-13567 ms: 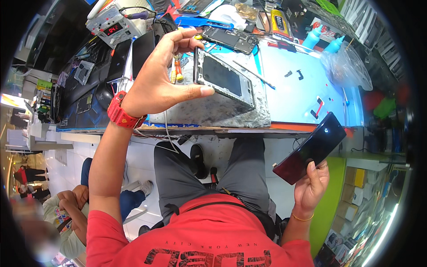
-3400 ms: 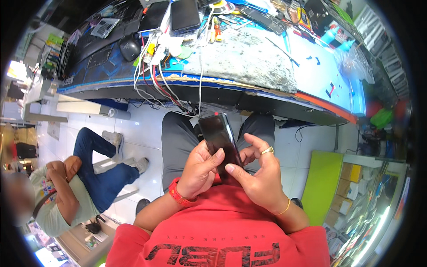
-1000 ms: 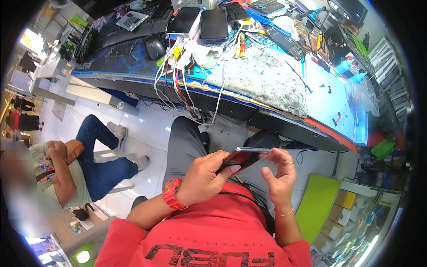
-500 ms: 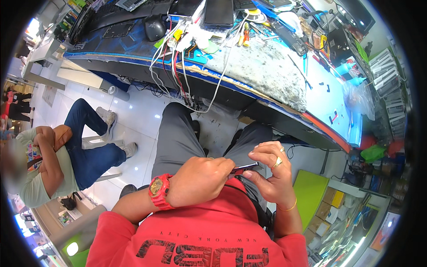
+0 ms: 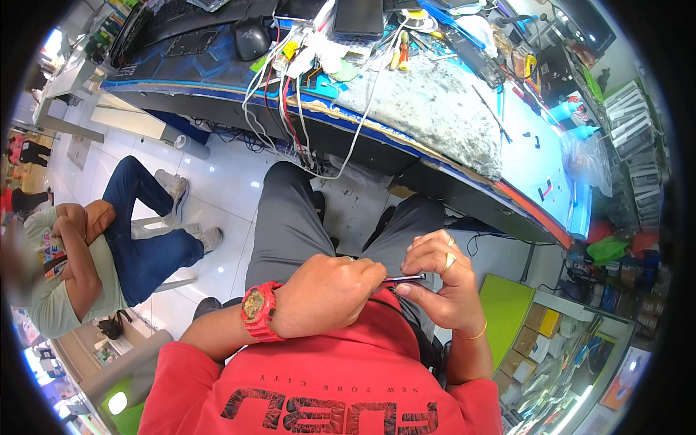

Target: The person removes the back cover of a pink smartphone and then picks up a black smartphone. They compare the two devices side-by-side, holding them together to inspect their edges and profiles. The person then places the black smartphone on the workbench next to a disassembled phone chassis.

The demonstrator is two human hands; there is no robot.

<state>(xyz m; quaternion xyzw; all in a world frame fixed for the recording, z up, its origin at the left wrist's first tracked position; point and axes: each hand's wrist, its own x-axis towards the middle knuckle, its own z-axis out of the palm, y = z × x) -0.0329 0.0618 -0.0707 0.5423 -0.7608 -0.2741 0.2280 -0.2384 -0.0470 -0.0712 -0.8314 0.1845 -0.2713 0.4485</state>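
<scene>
Compared with the frame of half a second ago, both hands have been drawn a little closer together above the lap, and the thin dark flat phone (image 5: 406,278) is now seen almost only by its edge, as a narrow line between them. The phone is held low, in front of the red shirt (image 5: 319,391) and over the grey trousers (image 5: 290,217), well apart from the long blue-edged workbench (image 5: 464,109) above. Its long axis lies nearly level, running from left to right in the picture, with a slight rise toward the right end. The left hand (image 5: 330,293), with a red wristwatch (image 5: 257,312) on its wrist, is curled into a loose fist over the left part of the phone; most of the phone is hidden under it, so how the fingers grip it cannot be told. The right hand (image 5: 442,279), which carries a ring, is bent around the right end, and the free end of the phone is pinched between its thumb and its fingertips. Both hands are touching the phone, so neither is nearer; only the short part between them is open to view. At the left, another person in blue jeans (image 5: 145,225) is seated apart.
</scene>
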